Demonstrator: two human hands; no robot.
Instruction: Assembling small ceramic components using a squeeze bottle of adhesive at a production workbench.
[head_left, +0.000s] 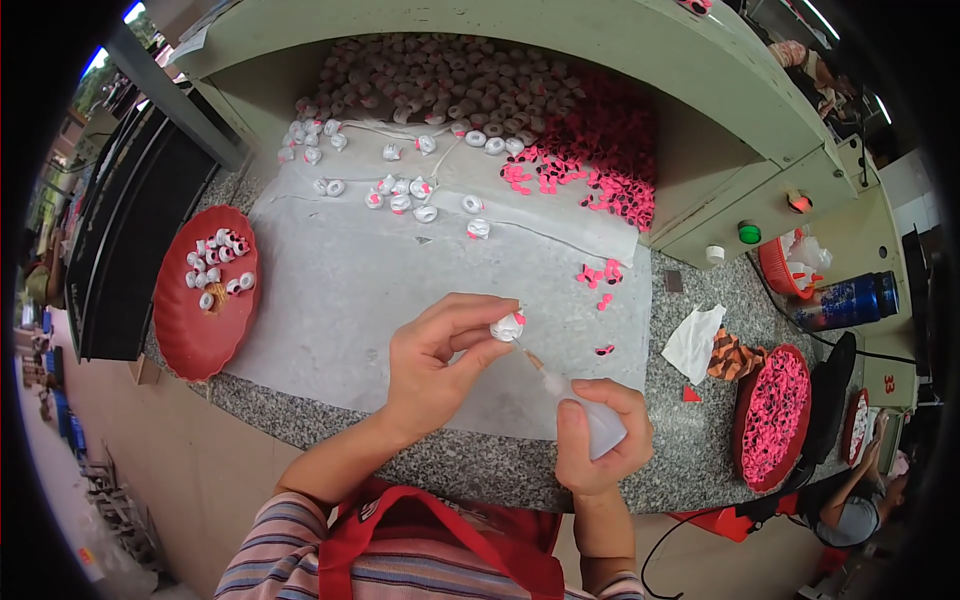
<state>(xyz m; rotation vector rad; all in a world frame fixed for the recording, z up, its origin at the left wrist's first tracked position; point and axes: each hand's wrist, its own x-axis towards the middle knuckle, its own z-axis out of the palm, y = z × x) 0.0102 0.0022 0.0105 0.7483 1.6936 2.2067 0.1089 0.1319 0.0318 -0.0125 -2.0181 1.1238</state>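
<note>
My left hand (435,365) pinches a small white rounded piece with a pink patch (508,327) between thumb and fingertips, above the white sheet. In my right hand (628,455) is a squeeze bottle (604,428), translucent white with a thin needle nozzle. The nozzle tip points up and left and meets or nearly meets the lower side of the piece; contact cannot be told. Similar white pieces (400,203) lie scattered beyond my hands. A few pink pieces with dark spots (604,350) lie to the right of them.
A white sheet (320,300) covers much of the speckled worktop (700,480). Piles of white pieces (440,80) and pink pieces (610,130) fill the back under a pale green housing (500,25). Red trays stand left (190,345) and right (742,440). A blue bottle (850,300) lies right.
</note>
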